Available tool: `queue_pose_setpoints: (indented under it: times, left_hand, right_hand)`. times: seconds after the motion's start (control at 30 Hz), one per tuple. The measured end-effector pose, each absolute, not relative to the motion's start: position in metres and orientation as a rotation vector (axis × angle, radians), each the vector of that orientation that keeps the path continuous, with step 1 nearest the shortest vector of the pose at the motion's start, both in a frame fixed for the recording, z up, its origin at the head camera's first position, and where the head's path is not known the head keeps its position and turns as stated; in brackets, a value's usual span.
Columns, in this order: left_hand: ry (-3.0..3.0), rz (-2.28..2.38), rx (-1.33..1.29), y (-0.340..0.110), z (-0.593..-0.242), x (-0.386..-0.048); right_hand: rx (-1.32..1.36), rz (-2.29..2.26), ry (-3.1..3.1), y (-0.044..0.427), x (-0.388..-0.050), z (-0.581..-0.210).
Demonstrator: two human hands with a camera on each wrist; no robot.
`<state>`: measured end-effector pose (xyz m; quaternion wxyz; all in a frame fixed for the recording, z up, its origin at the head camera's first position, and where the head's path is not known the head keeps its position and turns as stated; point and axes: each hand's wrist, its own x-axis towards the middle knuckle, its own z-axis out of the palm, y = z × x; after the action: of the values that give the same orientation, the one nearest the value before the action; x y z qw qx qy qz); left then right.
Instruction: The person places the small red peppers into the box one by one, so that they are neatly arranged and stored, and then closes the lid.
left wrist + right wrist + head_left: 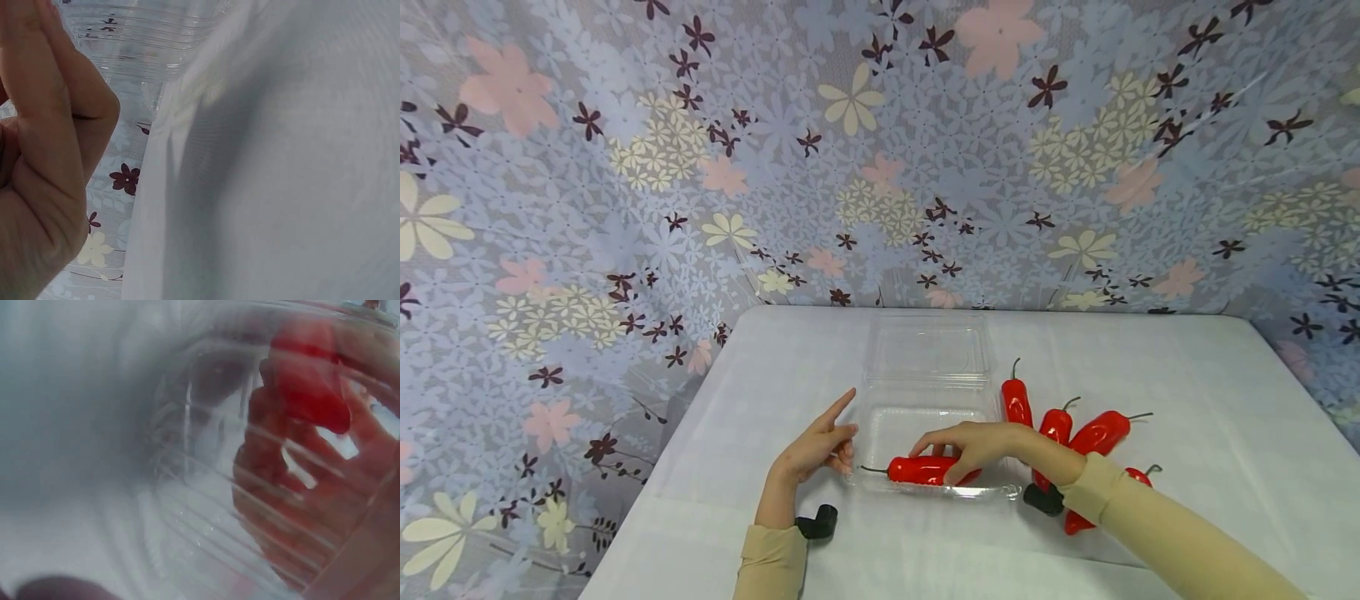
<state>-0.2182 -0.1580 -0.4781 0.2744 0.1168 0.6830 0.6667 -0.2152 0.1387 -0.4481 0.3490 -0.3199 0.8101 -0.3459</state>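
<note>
A long red chili pepper (pixel 917 471) lies along the near side of a clear plastic clamshell box (pixel 887 417), its thin stem pointing left. My right hand (pixel 981 442) reaches into the box and grips the pepper by its right end. Through the clear ribbed wall, the right wrist view shows that hand (pixel 312 469) with the red pepper (pixel 309 381) between fingers and thumb. At the box's left side is my left hand (pixel 812 448), index finger extended and the other fingers loosely bent. Whether they touch the wall is hard to tell.
The box's lid (pixel 928 346) lies folded back on the white table (pixel 760 367). Several more red peppers (pixel 1101 432) are to the right, some partly under my right forearm. A floral cloth (pixel 820 167) hangs behind the table.
</note>
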Motion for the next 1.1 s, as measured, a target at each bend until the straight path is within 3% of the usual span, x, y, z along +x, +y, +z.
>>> queue_pose_setpoints:
  times: [0.43,0.67,0.9,1.1]
  left_hand:
    - [1.85,1.771,0.321,-0.154,-0.476,-0.218]
    - [1.86,1.755,0.323,-0.154,-0.473,-0.219]
    - [1.91,1.748,0.308,-0.157,-0.471,-0.217]
    - [1.911,1.763,0.31,-0.159,-0.471,-0.216]
  right_hand:
    - [-0.972,-0.903,2.243,0.143,-0.208,-0.448]
    - [-1.018,-1.148,2.485,0.172,-0.203,-0.409]
    - [-0.545,-1.597,2.662,0.23,-0.163,-0.372]
    - [-0.041,-1.601,2.791,0.266,-0.122,-0.4]
